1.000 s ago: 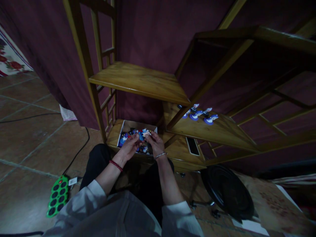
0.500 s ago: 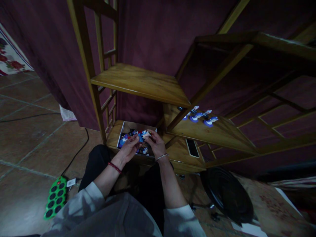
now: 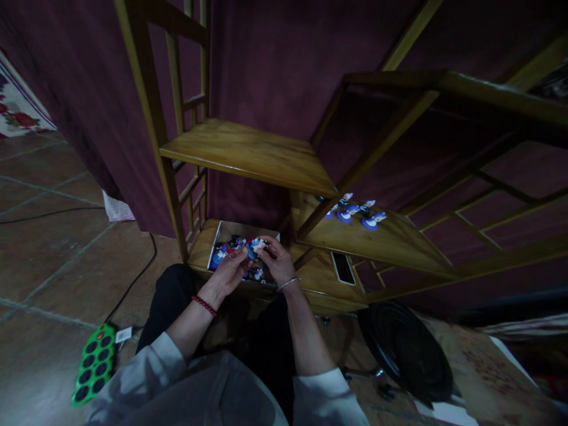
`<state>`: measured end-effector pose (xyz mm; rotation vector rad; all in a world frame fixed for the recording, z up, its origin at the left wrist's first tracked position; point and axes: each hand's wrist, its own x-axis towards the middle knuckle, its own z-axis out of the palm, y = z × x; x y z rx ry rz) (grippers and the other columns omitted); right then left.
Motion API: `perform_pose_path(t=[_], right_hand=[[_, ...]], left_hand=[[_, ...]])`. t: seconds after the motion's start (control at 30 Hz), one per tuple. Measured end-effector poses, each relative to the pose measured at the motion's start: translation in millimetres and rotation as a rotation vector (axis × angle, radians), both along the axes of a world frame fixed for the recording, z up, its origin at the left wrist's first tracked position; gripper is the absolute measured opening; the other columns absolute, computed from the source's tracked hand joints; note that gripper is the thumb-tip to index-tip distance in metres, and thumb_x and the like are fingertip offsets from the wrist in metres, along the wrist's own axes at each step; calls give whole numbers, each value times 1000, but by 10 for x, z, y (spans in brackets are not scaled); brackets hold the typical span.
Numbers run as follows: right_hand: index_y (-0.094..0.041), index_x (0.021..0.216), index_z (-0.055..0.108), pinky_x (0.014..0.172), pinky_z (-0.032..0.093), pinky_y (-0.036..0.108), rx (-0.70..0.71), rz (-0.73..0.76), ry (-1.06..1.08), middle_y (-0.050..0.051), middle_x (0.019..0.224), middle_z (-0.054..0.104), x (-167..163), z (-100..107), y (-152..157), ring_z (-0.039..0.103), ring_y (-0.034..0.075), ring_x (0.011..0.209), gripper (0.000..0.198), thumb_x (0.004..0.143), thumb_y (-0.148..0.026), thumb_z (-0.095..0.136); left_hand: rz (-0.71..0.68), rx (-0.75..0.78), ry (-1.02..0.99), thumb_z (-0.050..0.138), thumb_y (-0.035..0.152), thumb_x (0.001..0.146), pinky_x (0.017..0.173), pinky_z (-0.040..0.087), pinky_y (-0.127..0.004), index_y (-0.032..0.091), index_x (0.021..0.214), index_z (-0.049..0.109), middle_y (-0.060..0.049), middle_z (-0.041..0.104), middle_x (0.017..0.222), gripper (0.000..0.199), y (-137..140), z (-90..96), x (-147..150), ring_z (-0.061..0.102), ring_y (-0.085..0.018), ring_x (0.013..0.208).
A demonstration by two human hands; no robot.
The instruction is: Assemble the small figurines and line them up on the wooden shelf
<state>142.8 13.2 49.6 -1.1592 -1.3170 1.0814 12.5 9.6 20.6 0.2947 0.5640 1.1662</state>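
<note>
Between my two hands is a small blue and white figurine point(image 3: 256, 247), pinched by the fingers of both. My left hand point(image 3: 231, 269), with a red bead bracelet at the wrist, grips its blue lower part. The fingers of my right hand point(image 3: 278, 260) close on its pale upper part; a silvery bracelet sits on that wrist. Below and behind the hands lies an open white box point(image 3: 248, 228) of several more figurines, partly hidden by my fingers. On the shelf to the right stand several figurines point(image 3: 373, 220) with purple bases.
A wooden shelf board point(image 3: 248, 155) juts out above the box. To the right of the box lies a phone point(image 3: 343, 268). A black round stool point(image 3: 406, 349) stands at the lower right, and a green power strip point(image 3: 94, 364) with a cable is on the tiled floor.
The view has shifted slightly. Both hands stay over the box, still holding the figurine, which looks slightly turned between the fingers.
</note>
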Motion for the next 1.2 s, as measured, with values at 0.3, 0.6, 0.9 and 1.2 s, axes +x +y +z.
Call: perform_pose_path(t=[0.3,0.6,0.9,1.2], right_hand=[[-22,97,61,84,47,31,41,-10,-54,1,92,66,17,57,22,61,16,87,34,65,-30,68],[-23,99,59,85,47,32,102,9,-93,1,96,64,14,13,15,61,16,89,32,68,-29,66],[-24,102,57,78,50,31,112,21,-155,1,96,63,36,-2,-8,62,16,85,32,71,-31,63],[-25,103,57,77,51,31,155,40,-261,1,95,65,65,60,-62,63,17,84,32,72,-32,61]], left_hand=[[-22,38,-16,76,19,63,61,49,-17,11,74,66,-2,68,75,17,8,64,4,62,-9,66],[6,53,-20,76,18,62,62,49,-17,11,74,67,-2,69,76,17,-37,121,11,62,-8,65],[24,40,-63,77,18,61,63,49,-18,12,70,66,-2,68,73,15,-81,122,35,62,-9,66],[11,-25,-50,67,14,72,62,49,-17,11,75,67,-4,69,77,5,-130,206,49,63,-8,67]])
